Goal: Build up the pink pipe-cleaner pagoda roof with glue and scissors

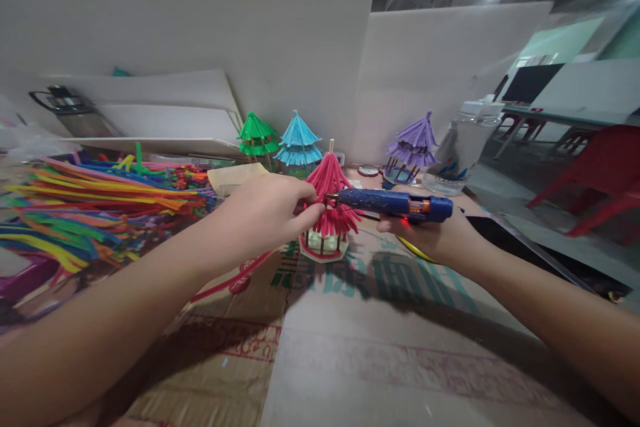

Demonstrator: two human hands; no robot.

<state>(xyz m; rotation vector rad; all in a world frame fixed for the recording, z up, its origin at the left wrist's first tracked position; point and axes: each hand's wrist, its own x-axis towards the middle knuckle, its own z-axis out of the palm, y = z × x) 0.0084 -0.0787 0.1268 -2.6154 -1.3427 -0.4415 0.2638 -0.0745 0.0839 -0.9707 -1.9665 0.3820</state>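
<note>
A small pink pavilion (pixel 329 173) made of pipe cleaners, with a two-tiered roof and a stick at its peak, stands upright in front of me. The thumb and fingers of my left hand (pixel 280 207) pinch at the left side of its roof, between the tiers; any small piece in them is hidden. Wrapped around the grip of a blue hot glue gun (pixel 375 202) is my right hand (pixel 435 237). The gun lies level and points left, its nozzle at the roof. A red light glows under its body.
Loose colored pipe cleaners (pixel 115 193) spread over the left. Behind stand green (pixel 257 137), blue (pixel 299 143) and purple (pixel 413 147) pavilions. A clear plastic bottle (pixel 463 147) is at the right, near a black flat object (pixel 540 253). Printed cardboard (pixel 225 353) covers the table.
</note>
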